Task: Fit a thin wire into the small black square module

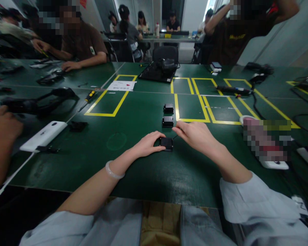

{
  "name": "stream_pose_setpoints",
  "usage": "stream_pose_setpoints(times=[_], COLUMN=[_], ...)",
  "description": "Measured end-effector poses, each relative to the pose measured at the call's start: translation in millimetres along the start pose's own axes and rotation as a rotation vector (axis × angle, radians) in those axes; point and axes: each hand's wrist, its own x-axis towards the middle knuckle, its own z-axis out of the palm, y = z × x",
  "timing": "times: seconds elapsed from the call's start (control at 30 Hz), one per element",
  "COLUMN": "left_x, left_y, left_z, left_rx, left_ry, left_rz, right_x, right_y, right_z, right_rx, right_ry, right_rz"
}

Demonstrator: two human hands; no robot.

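My left hand [151,143] grips a small black box-shaped part [166,144] between thumb and fingers, on the green tabletop. At the right side of that part, my right hand [193,131] is closed in a pinch on a thin dark rod [175,137]. Only a short length of the rod shows; its kind cannot be made out. Just beyond my hands stand two similar black parts, a nearer one [167,121] and a farther one [168,108], lined up one behind the other.
Yellow tape outlines [192,120] mark the green table [143,177]. To the left are a white power bank-like block [45,135] with a cable and a yellow-black screwdriver [90,96]. A black flat panel [154,72] lies at the far side. Other people sit around.
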Motion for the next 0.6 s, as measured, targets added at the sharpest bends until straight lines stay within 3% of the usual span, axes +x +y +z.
stream_pose_setpoints(times=[0.6], left_x=[0.6], left_y=[-0.1], left_z=[-0.4], left_rx=[0.014], left_ry=[-0.013], left_rz=[-0.002], right_x=[-4.6], right_y=[0.2], right_z=[0.2], right_rx=[0.137], right_ry=[0.083], right_rz=[-0.089])
